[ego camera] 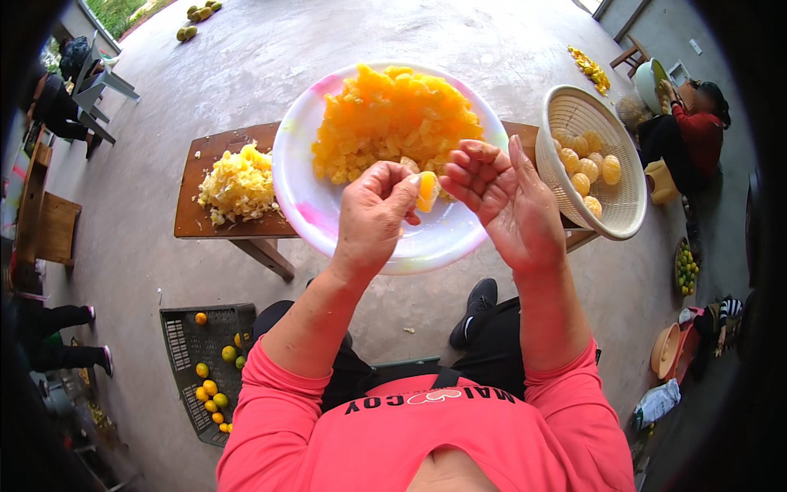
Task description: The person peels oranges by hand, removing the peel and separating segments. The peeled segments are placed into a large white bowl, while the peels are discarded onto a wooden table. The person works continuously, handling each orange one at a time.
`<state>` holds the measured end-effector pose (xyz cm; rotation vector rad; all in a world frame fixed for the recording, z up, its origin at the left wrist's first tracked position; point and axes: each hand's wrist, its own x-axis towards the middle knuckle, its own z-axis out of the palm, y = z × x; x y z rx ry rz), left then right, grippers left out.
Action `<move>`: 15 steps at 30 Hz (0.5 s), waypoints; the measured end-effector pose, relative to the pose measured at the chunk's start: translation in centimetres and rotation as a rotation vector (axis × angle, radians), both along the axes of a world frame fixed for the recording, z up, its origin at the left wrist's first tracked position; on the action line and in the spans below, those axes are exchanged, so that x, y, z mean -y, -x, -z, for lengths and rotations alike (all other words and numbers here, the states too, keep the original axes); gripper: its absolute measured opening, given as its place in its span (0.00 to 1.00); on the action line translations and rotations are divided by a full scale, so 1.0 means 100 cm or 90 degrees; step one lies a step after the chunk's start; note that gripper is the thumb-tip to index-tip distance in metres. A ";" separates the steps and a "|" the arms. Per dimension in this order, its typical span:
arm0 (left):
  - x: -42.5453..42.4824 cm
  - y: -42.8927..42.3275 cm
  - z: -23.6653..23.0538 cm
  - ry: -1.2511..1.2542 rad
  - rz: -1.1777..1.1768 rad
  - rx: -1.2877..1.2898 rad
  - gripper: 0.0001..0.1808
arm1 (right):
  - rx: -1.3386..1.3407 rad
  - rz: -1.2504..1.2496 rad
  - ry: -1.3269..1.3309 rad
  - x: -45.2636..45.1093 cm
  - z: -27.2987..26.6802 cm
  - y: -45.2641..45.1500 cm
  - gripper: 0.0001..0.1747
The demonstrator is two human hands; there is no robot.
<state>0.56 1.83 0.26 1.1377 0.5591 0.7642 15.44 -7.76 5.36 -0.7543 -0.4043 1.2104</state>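
Note:
My left hand (372, 218) pinches a peeled citrus segment (426, 192) between thumb and fingers. Beside it, my right hand (516, 206) is turned palm up, its fingers slightly curled and apart, with nothing seen in the palm. Both hands are over the near part of a wide white plastic basin (295, 144) with pink tints. Orange citrus pulp (393, 117) is heaped in the basin's far part. Left of the basin, a pile of pale yellow membrane scraps (240, 184) lies on a wooden bench (193, 215). A plastic mesh basket (624, 212) at the right holds several peeled citrus fruits (588, 169).
A black plastic crate (178, 344) with several unpeeled citrus fruits (210, 387) stands at lower left. Another person (698, 135) sits at the right beside a light basin (648, 86). Orange peel (588, 71) lies on the concrete floor (492, 37). Plastic chairs (104, 83) stand at upper left.

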 end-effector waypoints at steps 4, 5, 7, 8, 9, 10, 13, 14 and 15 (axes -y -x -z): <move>0.002 0.000 -0.003 0.022 -0.039 0.006 0.07 | -0.096 -0.041 -0.034 0.008 0.017 -0.010 0.38; 0.002 -0.001 -0.004 0.028 -0.042 0.011 0.07 | -0.120 -0.055 -0.051 0.010 0.019 -0.011 0.39; 0.002 -0.002 -0.003 0.034 -0.044 0.010 0.07 | -0.174 -0.052 -0.037 0.011 0.022 -0.015 0.39; 0.002 -0.003 -0.002 0.038 -0.042 0.026 0.07 | -0.201 -0.055 -0.040 0.011 0.023 -0.017 0.39; 0.001 -0.004 -0.002 0.044 -0.034 0.018 0.07 | -0.228 -0.058 -0.042 0.011 0.025 -0.019 0.39; 0.000 -0.004 -0.001 0.051 -0.023 0.025 0.08 | -0.233 -0.059 -0.040 0.012 0.027 -0.020 0.39; 0.000 -0.006 0.002 0.067 -0.007 0.028 0.09 | -0.173 -0.045 -0.017 0.011 0.032 -0.022 0.35; 0.000 -0.006 0.003 0.072 -0.005 0.025 0.09 | -0.104 -0.028 0.001 0.011 0.033 -0.021 0.33; 0.000 -0.007 0.003 0.077 -0.003 0.028 0.09 | -0.036 -0.018 0.010 0.011 0.034 -0.019 0.30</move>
